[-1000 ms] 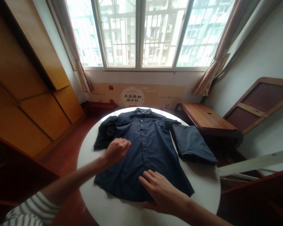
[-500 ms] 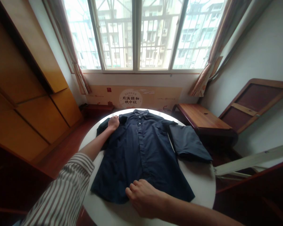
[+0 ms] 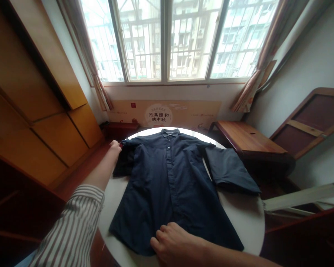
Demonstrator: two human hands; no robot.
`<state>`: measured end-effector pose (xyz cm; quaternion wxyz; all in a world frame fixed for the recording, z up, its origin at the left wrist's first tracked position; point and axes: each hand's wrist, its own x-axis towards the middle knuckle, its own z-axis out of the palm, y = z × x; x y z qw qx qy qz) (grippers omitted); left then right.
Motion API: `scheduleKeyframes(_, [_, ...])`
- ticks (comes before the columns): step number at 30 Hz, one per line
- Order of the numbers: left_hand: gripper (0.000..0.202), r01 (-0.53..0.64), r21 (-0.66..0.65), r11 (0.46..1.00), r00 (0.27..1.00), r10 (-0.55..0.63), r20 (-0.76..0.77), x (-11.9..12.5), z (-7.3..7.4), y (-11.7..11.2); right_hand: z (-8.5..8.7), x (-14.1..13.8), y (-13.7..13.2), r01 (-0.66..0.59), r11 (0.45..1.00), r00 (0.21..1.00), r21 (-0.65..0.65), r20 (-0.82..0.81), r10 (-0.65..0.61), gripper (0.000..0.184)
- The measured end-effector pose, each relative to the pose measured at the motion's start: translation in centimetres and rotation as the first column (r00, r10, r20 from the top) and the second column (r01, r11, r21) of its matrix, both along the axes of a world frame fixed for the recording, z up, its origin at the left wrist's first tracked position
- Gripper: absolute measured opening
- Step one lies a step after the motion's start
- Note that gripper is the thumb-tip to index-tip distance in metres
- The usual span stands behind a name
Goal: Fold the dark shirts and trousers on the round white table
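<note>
A dark navy button-front shirt (image 3: 153, 178) lies front up on a round white table (image 3: 233, 211), its collar toward the window. My left hand (image 3: 115, 146) is closed at the upper outer edge of the left-side sleeve (image 3: 125, 161), pinching the cloth by the table's rim. At the near hem, below the button placket, my right hand (image 3: 176, 243) is closed on the shirt's edge; its fingertips are mostly hidden under the knuckles. The right-side sleeve (image 3: 231, 168) spreads out flat and hangs slightly toward the table's right rim.
Beyond the table are a printed banner (image 3: 195, 113) and a barred window (image 3: 189, 44). A wooden bench (image 3: 247, 137) stands at the right, with a white bar (image 3: 300, 194) nearer me. Wooden cabinets (image 3: 52, 144) line the left side.
My left hand has moved left from the shirt's shoulder area to the sleeve's outer edge, and that sleeve now lies further out. My right hand stays at the hem. The view has shifted slightly.
</note>
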<state>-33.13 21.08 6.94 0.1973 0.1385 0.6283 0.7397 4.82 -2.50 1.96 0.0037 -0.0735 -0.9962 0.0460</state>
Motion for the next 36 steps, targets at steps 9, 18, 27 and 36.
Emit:
scheduleKeyframes(9, [0.036,0.345,-0.532,0.773,0.339,-0.631,-0.697,9.6,-2.1,3.1,3.1,-4.1,14.2,0.329,0.938,0.935,-0.113,-0.103,-0.340,0.047])
scheduleKeyframes(18, [0.055,0.075,-0.857,0.511,-0.044,-0.856,-0.514,14.9,-7.4,7.9,-1.6,-4.3,13.9,0.417,0.874,0.898,-0.249,-0.034,-0.438,0.084])
scheduleKeyframes(27, [0.071,0.001,-0.897,0.443,0.005,-0.897,-0.443,18.0,-8.7,13.2,-0.8,-4.0,10.9,0.408,0.834,0.887,-0.371,-0.057,-0.459,0.082])
scheduleKeyframes(36, [0.061,0.011,-0.763,0.646,0.025,-0.763,-0.645,18.0,-9.3,12.9,0.7,-3.1,14.0,0.448,0.793,0.829,-0.413,-0.141,-0.542,0.054])
